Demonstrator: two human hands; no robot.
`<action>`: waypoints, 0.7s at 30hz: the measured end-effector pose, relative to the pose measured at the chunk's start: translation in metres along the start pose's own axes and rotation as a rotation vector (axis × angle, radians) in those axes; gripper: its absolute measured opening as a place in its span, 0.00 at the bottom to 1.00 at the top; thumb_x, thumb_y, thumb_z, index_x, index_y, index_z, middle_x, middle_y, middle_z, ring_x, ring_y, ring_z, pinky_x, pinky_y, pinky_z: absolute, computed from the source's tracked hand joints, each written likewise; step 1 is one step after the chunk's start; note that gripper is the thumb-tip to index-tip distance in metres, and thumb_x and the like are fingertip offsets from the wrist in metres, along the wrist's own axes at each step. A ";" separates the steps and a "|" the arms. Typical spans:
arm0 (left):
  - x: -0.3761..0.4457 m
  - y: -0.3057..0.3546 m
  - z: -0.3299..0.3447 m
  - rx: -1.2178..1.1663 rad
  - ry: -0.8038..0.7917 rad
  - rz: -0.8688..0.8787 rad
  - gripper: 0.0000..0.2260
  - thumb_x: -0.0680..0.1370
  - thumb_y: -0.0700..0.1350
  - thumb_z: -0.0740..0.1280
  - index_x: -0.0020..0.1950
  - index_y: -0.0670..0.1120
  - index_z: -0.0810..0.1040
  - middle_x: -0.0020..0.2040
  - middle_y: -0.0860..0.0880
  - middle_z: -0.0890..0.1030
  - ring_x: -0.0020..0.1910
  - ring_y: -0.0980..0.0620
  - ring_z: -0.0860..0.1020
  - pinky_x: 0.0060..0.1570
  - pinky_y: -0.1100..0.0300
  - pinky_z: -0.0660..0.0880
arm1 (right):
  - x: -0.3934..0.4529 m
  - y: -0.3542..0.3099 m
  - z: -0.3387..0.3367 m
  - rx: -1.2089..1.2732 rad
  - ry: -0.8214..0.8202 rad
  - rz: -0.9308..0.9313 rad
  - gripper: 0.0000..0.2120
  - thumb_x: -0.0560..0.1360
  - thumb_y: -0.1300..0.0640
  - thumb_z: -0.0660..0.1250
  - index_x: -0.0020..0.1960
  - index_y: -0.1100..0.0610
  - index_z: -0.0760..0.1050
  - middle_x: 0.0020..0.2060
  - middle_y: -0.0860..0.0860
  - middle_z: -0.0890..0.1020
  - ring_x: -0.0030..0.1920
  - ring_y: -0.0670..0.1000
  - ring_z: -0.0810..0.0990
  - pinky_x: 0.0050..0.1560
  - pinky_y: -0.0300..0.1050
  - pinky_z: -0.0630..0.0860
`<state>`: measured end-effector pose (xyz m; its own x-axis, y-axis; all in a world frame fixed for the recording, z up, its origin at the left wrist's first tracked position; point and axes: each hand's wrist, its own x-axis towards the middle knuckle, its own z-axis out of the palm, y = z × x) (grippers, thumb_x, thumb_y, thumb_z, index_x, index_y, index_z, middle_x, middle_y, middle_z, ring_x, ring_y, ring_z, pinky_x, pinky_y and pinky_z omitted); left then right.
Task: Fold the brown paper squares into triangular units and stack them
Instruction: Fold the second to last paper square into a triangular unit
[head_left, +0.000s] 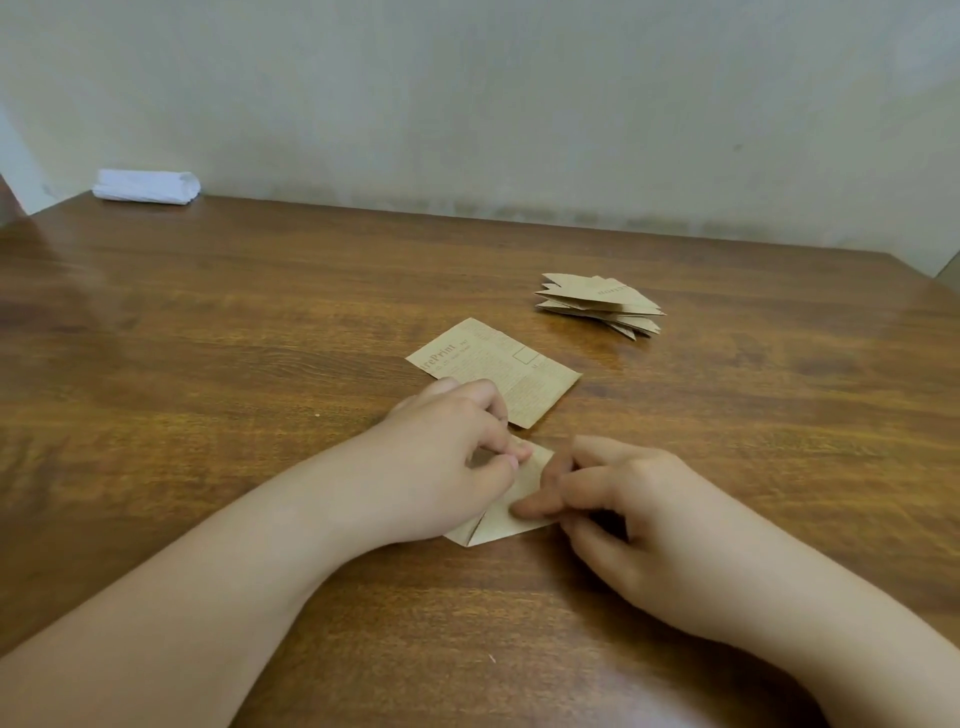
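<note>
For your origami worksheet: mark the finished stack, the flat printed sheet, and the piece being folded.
Finished stack (602, 304), head view, top unit.
Flat printed sheet (498, 371), head view, printed face.
Piece being folded (511, 514), head view, bare lower flap.

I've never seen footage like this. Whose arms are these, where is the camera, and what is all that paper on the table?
No machine here: a person wears a camera on the head, looking down at their own bare hands. The left hand and right hand both pinch a half-folded brown paper piece on the wooden table. Just beyond lies a flat printed brown paper sheet, not yet folded. Farther right sits a stack of finished folded triangles. A white folded cloth or paper rests at the far left corner.
</note>
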<state>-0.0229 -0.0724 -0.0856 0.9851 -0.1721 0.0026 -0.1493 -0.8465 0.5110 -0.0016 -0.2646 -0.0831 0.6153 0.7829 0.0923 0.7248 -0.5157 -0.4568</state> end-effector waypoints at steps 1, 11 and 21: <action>0.000 -0.001 0.000 0.001 0.000 -0.003 0.09 0.78 0.53 0.60 0.50 0.59 0.81 0.49 0.60 0.71 0.55 0.58 0.67 0.55 0.61 0.65 | -0.002 0.002 -0.001 0.006 -0.016 -0.006 0.18 0.73 0.60 0.61 0.55 0.43 0.81 0.46 0.38 0.74 0.47 0.41 0.75 0.46 0.30 0.70; 0.003 -0.004 0.001 0.008 0.007 0.005 0.09 0.78 0.53 0.62 0.52 0.56 0.82 0.48 0.61 0.71 0.54 0.59 0.67 0.57 0.59 0.68 | -0.007 0.010 -0.002 -0.005 -0.119 -0.152 0.23 0.72 0.58 0.55 0.60 0.41 0.78 0.50 0.39 0.72 0.53 0.42 0.73 0.57 0.30 0.67; 0.003 -0.001 -0.029 0.079 -0.317 0.020 0.19 0.74 0.55 0.67 0.65 0.66 0.72 0.54 0.66 0.65 0.52 0.69 0.62 0.42 0.70 0.63 | -0.005 0.011 0.000 -0.094 -0.151 -0.208 0.29 0.69 0.58 0.51 0.63 0.39 0.75 0.50 0.40 0.69 0.48 0.40 0.69 0.58 0.32 0.61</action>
<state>-0.0170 -0.0571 -0.0611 0.9079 -0.3267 -0.2628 -0.1862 -0.8758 0.4453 0.0036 -0.2739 -0.0884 0.4017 0.9149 0.0391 0.8608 -0.3627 -0.3570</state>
